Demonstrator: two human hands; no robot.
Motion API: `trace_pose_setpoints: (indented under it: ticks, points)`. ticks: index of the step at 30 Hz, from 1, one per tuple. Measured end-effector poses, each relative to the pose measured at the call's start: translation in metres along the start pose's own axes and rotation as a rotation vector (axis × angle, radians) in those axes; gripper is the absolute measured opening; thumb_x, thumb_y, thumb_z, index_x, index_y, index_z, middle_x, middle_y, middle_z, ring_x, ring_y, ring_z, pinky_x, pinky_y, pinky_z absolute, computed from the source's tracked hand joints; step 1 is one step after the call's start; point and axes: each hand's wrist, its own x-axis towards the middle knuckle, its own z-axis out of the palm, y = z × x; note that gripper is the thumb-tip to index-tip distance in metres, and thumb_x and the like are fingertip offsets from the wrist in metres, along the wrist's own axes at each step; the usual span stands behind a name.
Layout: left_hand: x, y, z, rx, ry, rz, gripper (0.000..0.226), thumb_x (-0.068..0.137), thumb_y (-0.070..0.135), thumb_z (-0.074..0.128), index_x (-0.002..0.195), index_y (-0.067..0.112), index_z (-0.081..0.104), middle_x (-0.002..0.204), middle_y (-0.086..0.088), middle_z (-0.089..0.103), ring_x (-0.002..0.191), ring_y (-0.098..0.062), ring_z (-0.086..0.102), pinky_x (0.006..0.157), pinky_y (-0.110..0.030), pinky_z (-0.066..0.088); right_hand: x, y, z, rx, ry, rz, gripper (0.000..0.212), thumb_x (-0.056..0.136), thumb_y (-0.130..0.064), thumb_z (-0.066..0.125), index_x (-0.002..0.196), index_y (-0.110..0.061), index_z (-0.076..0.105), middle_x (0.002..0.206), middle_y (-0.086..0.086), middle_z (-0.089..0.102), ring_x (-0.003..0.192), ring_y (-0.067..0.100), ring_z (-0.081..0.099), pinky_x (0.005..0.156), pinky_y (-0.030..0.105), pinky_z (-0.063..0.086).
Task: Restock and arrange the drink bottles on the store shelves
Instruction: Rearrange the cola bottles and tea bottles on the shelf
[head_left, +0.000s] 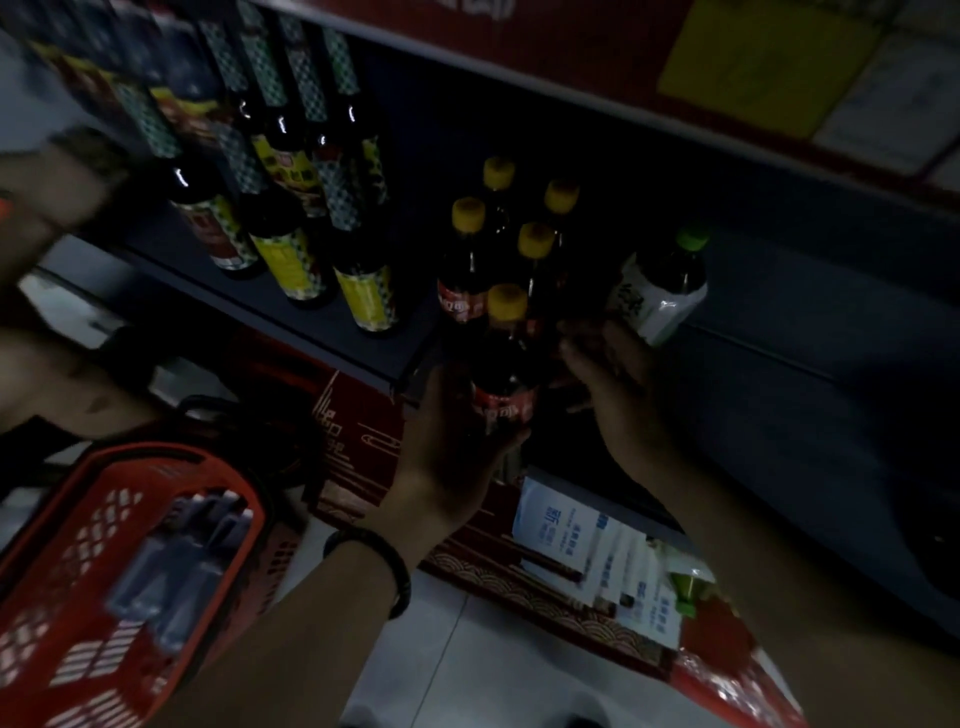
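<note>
Your left hand (447, 457) grips a cola bottle (506, 374) with a yellow cap, fingers curled round its red label, holding it upright at the front edge of the dark shelf (322, 332). Just behind it stand four more yellow-capped bottles (467, 270) in a tight cluster. Your right hand (618, 384) is spread with straight fingers just beside the held bottle; in the dim light you cannot tell whether it touches. A green-capped bottle (665, 291) with a white label stands beyond its fingertips. Tall dark bottles with chequered necks (291, 208) fill the shelf's left part. A red basket (130, 452) holding blurred bottles sits at lower left.
</note>
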Motion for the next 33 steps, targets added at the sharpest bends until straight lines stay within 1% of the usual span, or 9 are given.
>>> trace_pose_setpoints:
  ticks: [4, 8, 11, 14, 17, 22, 28, 31, 33]
  points:
    - [0.007, 0.016, 0.022, 0.03, -0.061, 0.096, 0.063, 0.094, 0.031, 0.078, 0.146, 0.027, 0.041, 0.133, 0.014, 0.062, 0.121, -0.007, 0.064, 0.095, -0.038, 0.06, -0.014, -0.002, -0.021, -0.116, -0.233, 0.061, 0.055, 0.081, -0.018, 0.089, 0.128, -0.023, 0.06, 0.122, -0.001, 0.07, 0.111, 0.01, 0.069, 0.085, 0.025, 0.058]
    - [0.019, 0.028, 0.04, 0.011, -0.04, 0.122, 0.064, 0.093, 0.022, 0.079, 0.146, 0.029, 0.043, 0.138, 0.017, 0.06, 0.126, 0.006, 0.059, 0.099, -0.017, 0.054, 0.007, -0.006, -0.037, -0.102, -0.193, 0.034, 0.063, 0.079, -0.009, 0.09, 0.134, -0.016, 0.06, 0.129, 0.004, 0.071, 0.122, 0.019, 0.068, 0.095, 0.029, 0.06]
    - [0.032, 0.014, 0.052, 0.139, 0.037, 0.065, 0.071, 0.089, 0.02, 0.082, 0.147, 0.017, 0.041, 0.141, -0.004, 0.057, 0.128, -0.021, 0.059, 0.105, -0.039, 0.054, 0.021, -0.004, -0.044, -0.105, -0.127, -0.057, 0.065, 0.084, -0.003, 0.086, 0.141, -0.004, 0.055, 0.135, 0.009, 0.068, 0.125, 0.018, 0.066, 0.1, 0.023, 0.056]
    - [0.033, 0.001, 0.056, 0.157, 0.096, -0.071, 0.06, 0.092, 0.018, 0.077, 0.139, 0.013, 0.04, 0.139, -0.01, 0.049, 0.124, -0.028, 0.054, 0.104, -0.05, 0.053, 0.031, 0.004, -0.047, -0.151, -0.094, -0.089, 0.068, 0.084, 0.008, 0.081, 0.144, 0.001, 0.05, 0.138, 0.01, 0.064, 0.125, 0.016, 0.063, 0.107, 0.025, 0.053]
    - [0.029, -0.003, 0.058, 0.138, 0.099, -0.104, 0.06, 0.092, 0.021, 0.076, 0.138, 0.018, 0.038, 0.137, -0.005, 0.051, 0.121, -0.024, 0.056, 0.102, -0.05, 0.055, 0.037, 0.018, -0.043, -0.191, -0.109, -0.095, 0.074, 0.082, -0.003, 0.087, 0.146, -0.008, 0.051, 0.141, 0.004, 0.065, 0.133, 0.015, 0.06, 0.113, 0.042, 0.051]
    - [0.028, 0.011, 0.065, 0.112, -0.017, -0.151, 0.058, 0.095, 0.02, 0.072, 0.142, 0.018, 0.038, 0.137, -0.004, 0.055, 0.122, -0.023, 0.059, 0.102, -0.047, 0.056, 0.038, 0.022, -0.03, -0.292, -0.044, -0.114, 0.085, 0.07, -0.054, 0.086, 0.144, -0.033, 0.051, 0.141, -0.009, 0.065, 0.133, 0.014, 0.06, 0.108, 0.049, 0.053]
    - [0.032, 0.018, 0.072, 0.134, -0.106, -0.163, 0.055, 0.1, 0.016, 0.066, 0.147, 0.015, 0.038, 0.138, -0.004, 0.057, 0.115, -0.017, 0.059, 0.099, -0.04, 0.055, 0.036, 0.023, -0.034, -0.357, -0.085, -0.108, 0.084, 0.066, -0.059, 0.08, 0.141, -0.029, 0.054, 0.138, -0.005, 0.067, 0.129, 0.017, 0.063, 0.106, 0.049, 0.055]
    - [0.033, 0.018, 0.074, 0.066, -0.078, -0.185, 0.048, 0.101, 0.016, 0.065, 0.143, 0.019, 0.04, 0.117, 0.009, 0.059, 0.088, 0.002, 0.057, 0.074, -0.022, 0.056, 0.034, 0.02, -0.036, -0.369, -0.092, -0.092, 0.08, 0.072, -0.049, 0.084, 0.142, -0.025, 0.053, 0.137, -0.003, 0.067, 0.127, 0.018, 0.063, 0.107, 0.049, 0.054]
    - [0.032, 0.017, 0.075, 0.063, -0.067, -0.165, 0.048, 0.103, 0.014, 0.062, 0.144, 0.022, 0.039, 0.11, 0.012, 0.058, 0.083, 0.003, 0.055, 0.062, -0.016, 0.051, 0.037, 0.021, -0.035, -0.369, -0.083, -0.113, 0.083, 0.068, -0.053, 0.083, 0.142, -0.03, 0.052, 0.137, -0.005, 0.067, 0.128, 0.017, 0.063, 0.106, 0.049, 0.054]
